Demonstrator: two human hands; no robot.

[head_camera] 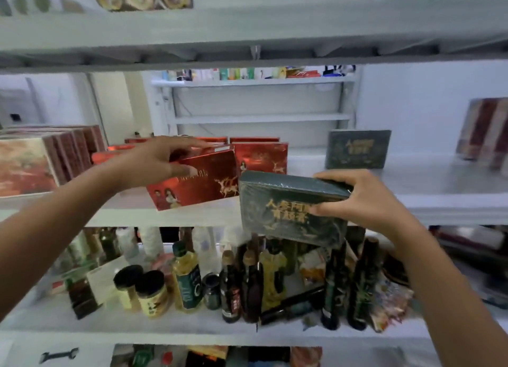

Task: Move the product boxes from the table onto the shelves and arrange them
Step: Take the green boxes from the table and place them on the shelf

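My left hand [162, 160] grips a red box with gold deer [198, 182] by its top edge, tilted at the front of the white middle shelf [439, 199]. Behind it stand more red boxes [261, 153] in rows. My right hand [360, 199] holds a dark green box with gold lettering [283, 207] in front of the shelf's edge, just right of the red box. A second dark green box [357, 149] stands upright further back on the same shelf.
Brown-red boxes [46, 158] fill the shelf's left end, and striped boxes [486, 130] stand at the far right. The shelf below [192, 325] carries several bottles and jars [187, 278]. Above runs another white shelf [247, 37] with round packs.
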